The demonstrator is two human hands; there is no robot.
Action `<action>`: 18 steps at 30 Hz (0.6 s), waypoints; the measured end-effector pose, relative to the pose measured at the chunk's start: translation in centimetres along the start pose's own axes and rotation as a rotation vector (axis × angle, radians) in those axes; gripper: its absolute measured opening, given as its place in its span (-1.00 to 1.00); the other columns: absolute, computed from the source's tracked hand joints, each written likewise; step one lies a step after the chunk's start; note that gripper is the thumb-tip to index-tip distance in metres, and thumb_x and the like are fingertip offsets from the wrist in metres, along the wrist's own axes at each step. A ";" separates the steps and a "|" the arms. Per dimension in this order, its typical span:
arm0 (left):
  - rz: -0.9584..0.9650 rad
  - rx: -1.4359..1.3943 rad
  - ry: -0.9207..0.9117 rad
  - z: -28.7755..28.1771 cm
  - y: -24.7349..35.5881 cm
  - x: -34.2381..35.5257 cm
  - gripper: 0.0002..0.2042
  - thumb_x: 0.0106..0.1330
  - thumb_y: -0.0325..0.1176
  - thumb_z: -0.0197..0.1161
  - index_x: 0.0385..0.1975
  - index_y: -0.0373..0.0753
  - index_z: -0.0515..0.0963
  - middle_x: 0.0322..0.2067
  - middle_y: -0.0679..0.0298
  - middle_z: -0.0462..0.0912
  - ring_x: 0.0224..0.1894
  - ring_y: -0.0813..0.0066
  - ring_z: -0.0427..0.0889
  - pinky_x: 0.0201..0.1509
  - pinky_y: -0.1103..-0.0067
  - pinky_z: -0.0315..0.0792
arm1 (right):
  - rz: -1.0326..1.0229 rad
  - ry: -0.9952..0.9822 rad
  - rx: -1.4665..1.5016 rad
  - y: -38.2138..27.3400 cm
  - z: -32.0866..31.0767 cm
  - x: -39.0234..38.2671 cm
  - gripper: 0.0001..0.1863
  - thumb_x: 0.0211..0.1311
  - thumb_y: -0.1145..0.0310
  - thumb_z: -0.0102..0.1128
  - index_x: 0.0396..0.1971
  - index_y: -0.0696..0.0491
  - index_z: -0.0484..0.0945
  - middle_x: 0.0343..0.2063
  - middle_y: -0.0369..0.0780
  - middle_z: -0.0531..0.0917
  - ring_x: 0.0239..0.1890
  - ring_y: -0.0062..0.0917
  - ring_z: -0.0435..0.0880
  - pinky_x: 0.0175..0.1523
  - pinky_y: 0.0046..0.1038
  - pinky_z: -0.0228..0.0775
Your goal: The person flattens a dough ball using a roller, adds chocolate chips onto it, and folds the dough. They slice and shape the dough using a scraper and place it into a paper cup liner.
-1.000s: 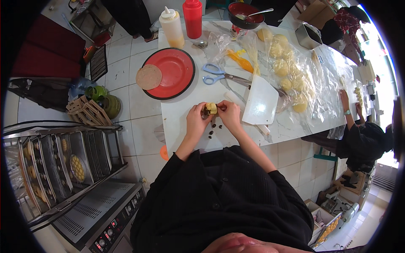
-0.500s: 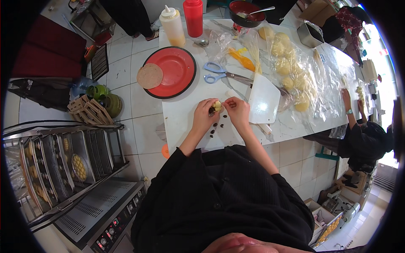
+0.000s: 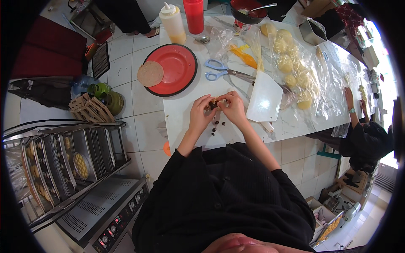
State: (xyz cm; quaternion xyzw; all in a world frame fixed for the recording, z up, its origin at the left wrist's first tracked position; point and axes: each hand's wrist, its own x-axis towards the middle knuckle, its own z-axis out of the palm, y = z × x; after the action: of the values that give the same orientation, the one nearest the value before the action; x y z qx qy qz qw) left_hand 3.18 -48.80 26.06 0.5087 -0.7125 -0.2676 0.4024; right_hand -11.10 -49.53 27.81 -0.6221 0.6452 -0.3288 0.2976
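A small lump of yellowish dough with dark bits sits between my two hands over the near part of the table. My left hand is closed around its left side. The fingers of my right hand pinch at its upper right, and they hide much of it. Several small dark brown pieces lie on the white marbled tabletop just below the hands. To the right of my right hand rests a white flat scraper, partly over a thin rolling pin.
Beyond my hands are a red plate with a brownish round disc, blue-handled scissors, squeeze bottles and an orange-filled bag. Dough balls lie under clear plastic. At right, a co-worker reaches over the table.
My right hand has moved up and left, bringing its fingers onto the dough against my left hand. The dough is more covered now. The whole view has shifted slightly.
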 end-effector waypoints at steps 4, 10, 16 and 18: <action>-0.119 -0.073 -0.033 0.0 -0.8 -0.5 -0.74 -0.15 -0.49 0.27 -0.37 -0.24 0.52 -0.25 0.24 0.52 -0.19 0.31 0.46 -0.12 0.51 0.35 | 0.076 -0.086 0.159 0.3 -1.9 -0.1 -0.70 -0.23 0.63 0.08 -0.36 0.10 0.53 -0.34 -0.12 0.48 -0.33 -0.32 0.48 -0.17 -0.37 0.32; -0.051 0.014 -0.049 0.2 -0.4 -1.0 -0.77 -0.15 -0.50 0.26 -0.40 -0.24 0.53 -0.27 0.23 0.53 -0.19 0.32 0.47 -0.14 0.52 0.37 | -0.284 -0.038 -0.288 1.9 -0.7 -1.8 -0.59 -0.29 0.74 -0.08 -0.26 0.24 0.43 -0.22 -0.09 0.47 -0.16 -0.24 0.41 -0.03 -0.38 0.27; -0.113 -0.127 0.075 -0.3 1.4 -1.1 -0.81 -0.09 -0.50 0.22 -0.40 -0.25 0.54 -0.26 0.18 0.52 -0.15 0.31 0.47 -0.09 0.51 0.37 | -0.186 -0.137 -0.239 2.3 -1.4 -3.6 -0.65 -0.23 0.72 -0.09 -0.31 0.23 0.46 -0.26 -0.09 0.49 -0.16 -0.21 0.41 -0.06 -0.36 0.28; -0.094 -0.115 0.057 0.0 0.5 -1.1 -0.81 -0.07 -0.50 0.20 -0.39 -0.25 0.54 -0.25 0.17 0.52 -0.17 0.30 0.48 -0.11 0.51 0.38 | -0.125 -0.167 -0.166 2.1 -1.3 -4.0 -0.68 -0.20 0.71 -0.08 -0.33 0.22 0.47 -0.28 -0.09 0.50 -0.18 -0.21 0.42 -0.08 -0.36 0.28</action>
State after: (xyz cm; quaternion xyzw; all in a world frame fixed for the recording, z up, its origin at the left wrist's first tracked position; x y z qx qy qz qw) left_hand 3.09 -47.59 26.16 0.5251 -0.6596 -0.3121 0.4379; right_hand -13.19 -45.41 26.88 -0.7086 0.6034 -0.2393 0.2765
